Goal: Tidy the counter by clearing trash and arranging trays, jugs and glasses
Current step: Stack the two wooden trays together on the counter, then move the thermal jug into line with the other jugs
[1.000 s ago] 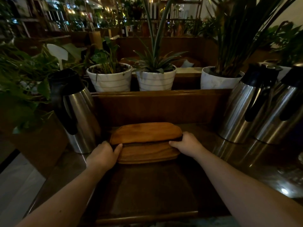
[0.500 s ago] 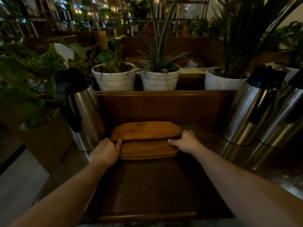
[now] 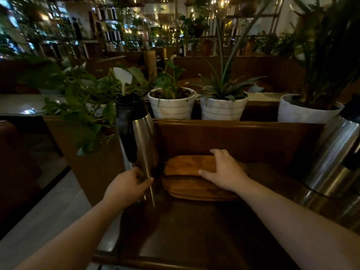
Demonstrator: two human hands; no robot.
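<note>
Two stacked wooden trays [image 3: 187, 165] lie on the dark counter [image 3: 194, 230] against its wooden back wall. My right hand [image 3: 224, 170] rests flat on the upper tray, fingers spread over its right end. A steel jug [image 3: 140, 141] with a black lid and handle stands left of the trays. My left hand [image 3: 127, 187] wraps around the lower part of that jug. A second steel jug [image 3: 335, 158] stands at the right edge.
White plant pots [image 3: 172, 104] [image 3: 223, 107] [image 3: 303, 112] sit on the ledge behind the back wall. Leafy plants [image 3: 81, 98] hang over the counter's left end. The counter's left edge drops to a pale floor [image 3: 48, 211].
My left hand left the trays and moved to the left jug's base. My right hand slid onto the top tray. The view swung left, so the right-hand jugs are mostly out of frame.
</note>
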